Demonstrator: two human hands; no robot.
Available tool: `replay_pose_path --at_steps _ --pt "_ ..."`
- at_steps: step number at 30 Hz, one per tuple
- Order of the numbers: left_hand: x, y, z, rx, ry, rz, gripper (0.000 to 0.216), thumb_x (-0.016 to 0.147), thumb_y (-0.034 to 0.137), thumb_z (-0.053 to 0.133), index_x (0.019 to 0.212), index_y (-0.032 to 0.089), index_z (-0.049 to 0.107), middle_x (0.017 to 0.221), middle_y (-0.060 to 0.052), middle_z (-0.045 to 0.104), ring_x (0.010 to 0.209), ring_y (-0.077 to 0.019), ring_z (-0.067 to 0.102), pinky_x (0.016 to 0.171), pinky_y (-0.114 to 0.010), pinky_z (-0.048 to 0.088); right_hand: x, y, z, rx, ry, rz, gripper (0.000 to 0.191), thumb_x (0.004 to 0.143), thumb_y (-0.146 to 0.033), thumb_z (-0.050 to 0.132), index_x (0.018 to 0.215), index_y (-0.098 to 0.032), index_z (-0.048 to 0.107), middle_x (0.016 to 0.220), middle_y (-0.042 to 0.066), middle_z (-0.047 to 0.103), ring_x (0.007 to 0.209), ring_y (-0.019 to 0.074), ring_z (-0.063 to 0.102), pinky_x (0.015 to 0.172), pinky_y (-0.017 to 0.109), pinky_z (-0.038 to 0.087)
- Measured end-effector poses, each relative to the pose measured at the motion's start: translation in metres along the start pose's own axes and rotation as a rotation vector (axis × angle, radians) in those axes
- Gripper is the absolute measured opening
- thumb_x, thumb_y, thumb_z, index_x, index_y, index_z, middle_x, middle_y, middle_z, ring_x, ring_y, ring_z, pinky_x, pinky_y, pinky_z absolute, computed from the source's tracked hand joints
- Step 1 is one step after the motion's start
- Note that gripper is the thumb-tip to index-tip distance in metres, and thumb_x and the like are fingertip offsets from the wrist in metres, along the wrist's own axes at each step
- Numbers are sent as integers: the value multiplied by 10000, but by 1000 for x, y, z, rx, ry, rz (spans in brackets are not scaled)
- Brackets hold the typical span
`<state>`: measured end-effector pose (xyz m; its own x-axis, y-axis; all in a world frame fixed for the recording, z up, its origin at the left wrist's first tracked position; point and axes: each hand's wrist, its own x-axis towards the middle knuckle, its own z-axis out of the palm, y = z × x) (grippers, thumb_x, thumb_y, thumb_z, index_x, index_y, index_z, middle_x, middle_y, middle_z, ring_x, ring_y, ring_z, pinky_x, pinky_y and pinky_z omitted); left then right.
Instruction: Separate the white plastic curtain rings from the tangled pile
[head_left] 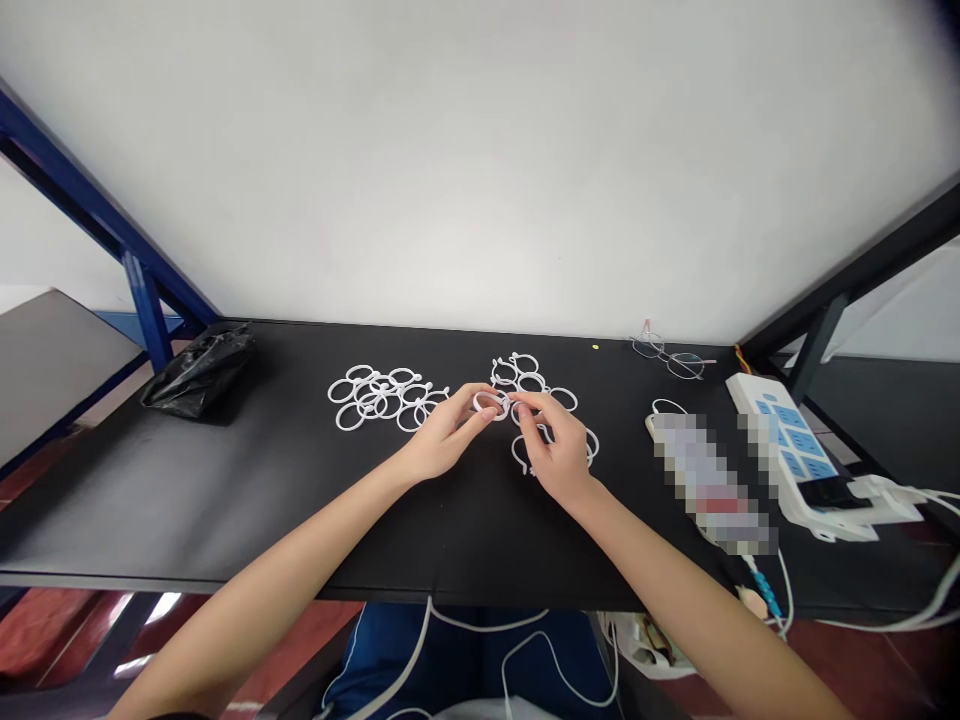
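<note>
Near the middle of the black table, my left hand (450, 432) pinches a white plastic ring (491, 413) between thumb and fingers. My right hand (556, 447) meets it from the other side, its thumb and fingers closed at the ring's small clasp. Part of that clasp is hidden by the fingertips. A cluster of similar white rings (382, 397) lies to the left of my left hand, several overlapping. More white rings (531, 381) lie behind and around my right hand, some partly covered by it, and one beneath it looks open.
A crumpled black plastic bag (202, 372) sits at the far left. To the right lie eyeglasses (666, 356), a blurred phone (709, 480) on a cable, and a white power strip (787, 450) with blue sockets. White cables hang below the table's front edge (300, 590).
</note>
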<state>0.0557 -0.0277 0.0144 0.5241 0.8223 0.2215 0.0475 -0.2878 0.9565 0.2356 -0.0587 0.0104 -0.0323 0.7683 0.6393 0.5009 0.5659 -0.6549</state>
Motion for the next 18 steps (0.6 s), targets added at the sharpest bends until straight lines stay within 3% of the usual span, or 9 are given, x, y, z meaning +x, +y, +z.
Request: replay_pose_path --at_steps 4,10,14,18 --pt "2 -2 3 -241 -38 -76 357 963 464 459 1161 185 558 1114 -81 619 1046 -195 597 959 -370 486 2 0 0 105 -44 61 156 927 -229 529 978 -213 675 902 63 674 773 168 643 619 285 561" --pt "3 -3 0 -496 -90 -148 403 957 493 461 1155 180 619 1036 -87 639 1012 -205 595 910 -365 490 9 -3 -2 575 -153 458 175 858 -380 646 891 -211 677 734 5 666 537 113 597 534 278 551" --pt "4 -6 -3 -495 -116 -167 421 965 489 445 1201 180 606 994 -79 644 978 -196 602 926 -371 462 10 0 -1 672 -102 593 227 770 -407 739 774 -190 671 663 2 678 582 131 640 541 262 556" --pt "5 -6 -4 -424 -156 -182 467 978 512 382 1231 171 577 916 -63 631 882 -175 603 870 -352 458 9 1 -1 624 -48 576 232 746 -391 765 720 -180 674 644 11 681 594 135 654 578 268 571"
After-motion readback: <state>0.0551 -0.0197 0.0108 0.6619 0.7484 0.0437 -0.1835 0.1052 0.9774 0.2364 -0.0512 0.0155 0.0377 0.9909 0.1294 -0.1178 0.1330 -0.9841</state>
